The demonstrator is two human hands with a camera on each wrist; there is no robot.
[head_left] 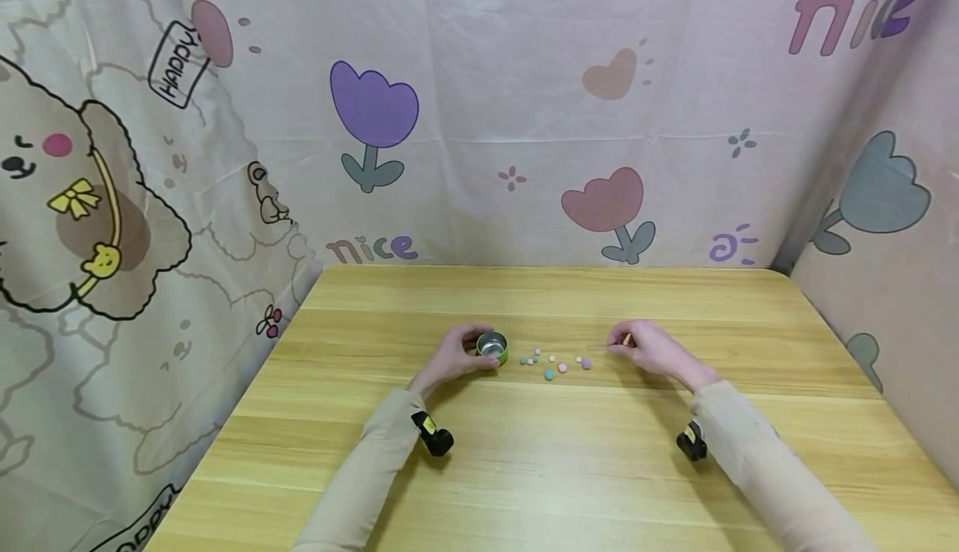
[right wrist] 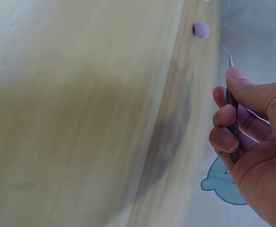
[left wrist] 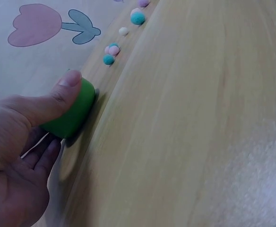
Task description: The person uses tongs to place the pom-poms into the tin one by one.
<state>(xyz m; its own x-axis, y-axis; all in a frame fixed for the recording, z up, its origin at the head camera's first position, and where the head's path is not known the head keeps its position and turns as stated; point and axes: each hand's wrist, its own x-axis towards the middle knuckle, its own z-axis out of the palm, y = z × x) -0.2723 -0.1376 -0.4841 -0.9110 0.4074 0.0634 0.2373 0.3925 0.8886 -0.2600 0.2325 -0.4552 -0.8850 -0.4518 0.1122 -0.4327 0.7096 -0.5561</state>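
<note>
My left hand grips a small round tin, thumb on the near side and fingers behind. The tin is green outside and silvery inside, stands upright on the table and has an uncovered top. Several little pom-poms in teal, pink, cream and lilac lie to its right, among them a teal pom-pom and a lilac pom-pom. Right of these, my right hand holds dark-handled tweezers between thumb and fingers. Their thin, bent silver tip points toward the pom-poms and appears to hold nothing.
Both hands work over a light wooden table. A printed cloth hangs behind the table's far edge and along its sides. Each wrist carries a small black camera.
</note>
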